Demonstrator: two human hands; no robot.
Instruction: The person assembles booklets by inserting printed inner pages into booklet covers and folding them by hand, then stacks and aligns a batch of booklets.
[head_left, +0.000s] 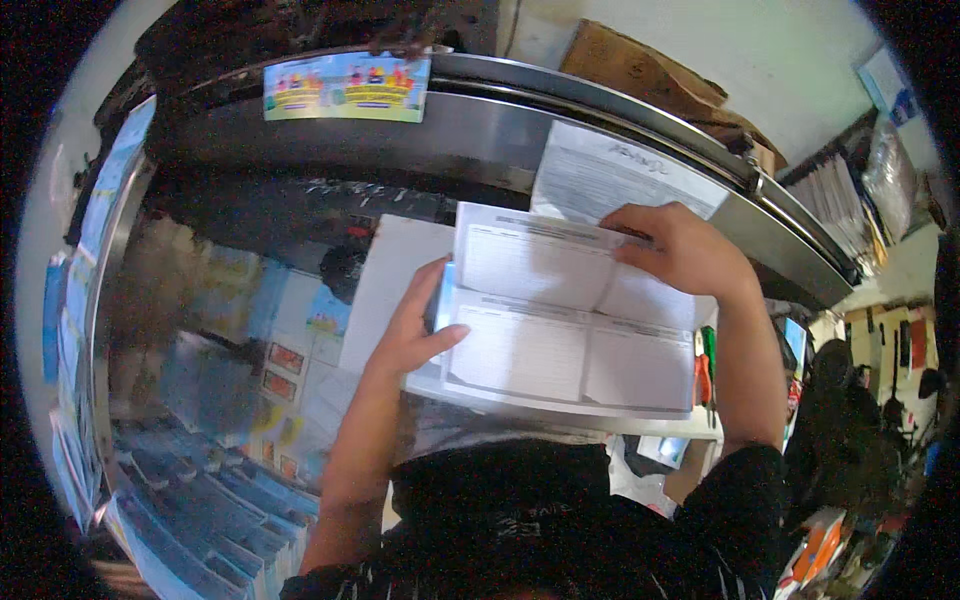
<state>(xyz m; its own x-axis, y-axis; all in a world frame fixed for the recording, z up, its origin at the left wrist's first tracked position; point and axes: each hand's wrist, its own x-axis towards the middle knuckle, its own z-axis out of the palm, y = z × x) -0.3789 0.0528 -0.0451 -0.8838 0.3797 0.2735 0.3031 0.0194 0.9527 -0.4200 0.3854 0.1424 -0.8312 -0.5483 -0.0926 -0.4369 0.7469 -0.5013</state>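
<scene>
A stack of white sheets printed with form-like panels [520, 350] lies tilted in front of me, above my dark shirt. My left hand [415, 335] grips its left edge, thumb on top and fingers behind. At the upper right edge, my right hand [695, 250] is closed on the sheets, its thumb and fingers pinching near the corner. Behind the stack's left side shows a plain pale board or sheet [385, 290]. How many sheets each hand holds is hidden.
Beyond the stack, a paper with handwriting [620, 180] rests against a metal rail [480, 125]. A colourful printed strip [345, 88] sits on that rail. Stacked blue-edged booklets [210, 520] fill the lower left. Red-handled and green-handled tools [704, 375] are beside my right forearm.
</scene>
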